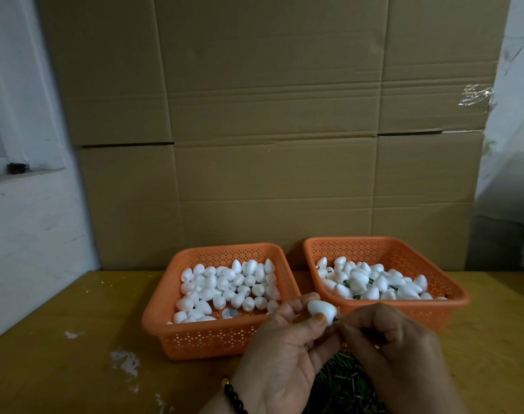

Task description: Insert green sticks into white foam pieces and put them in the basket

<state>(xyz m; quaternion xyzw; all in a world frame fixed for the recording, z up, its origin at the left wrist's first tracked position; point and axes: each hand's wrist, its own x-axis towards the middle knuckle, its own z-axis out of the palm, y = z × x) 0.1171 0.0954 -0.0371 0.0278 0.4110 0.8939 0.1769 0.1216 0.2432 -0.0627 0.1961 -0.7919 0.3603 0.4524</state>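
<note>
My left hand (280,351) pinches a white egg-shaped foam piece (320,309) between thumb and fingers, in front of the gap between two orange baskets. My right hand (398,351) pinches a thin green stick (337,319) whose tip meets the wide end of that foam piece. The left basket (195,339) holds several plain foam pieces. The right basket (383,243) holds several foam pieces with green sticks poking out. A pile of green sticks (341,380) lies on the table under my hands, partly hidden.
The baskets sit side by side on a yellow wooden table (75,339) marked with white scuffs. A tall wall of brown cardboard (269,115) stands right behind them. A white wall and window ledge (19,171) are at left, plastic sheeting (511,144) at right.
</note>
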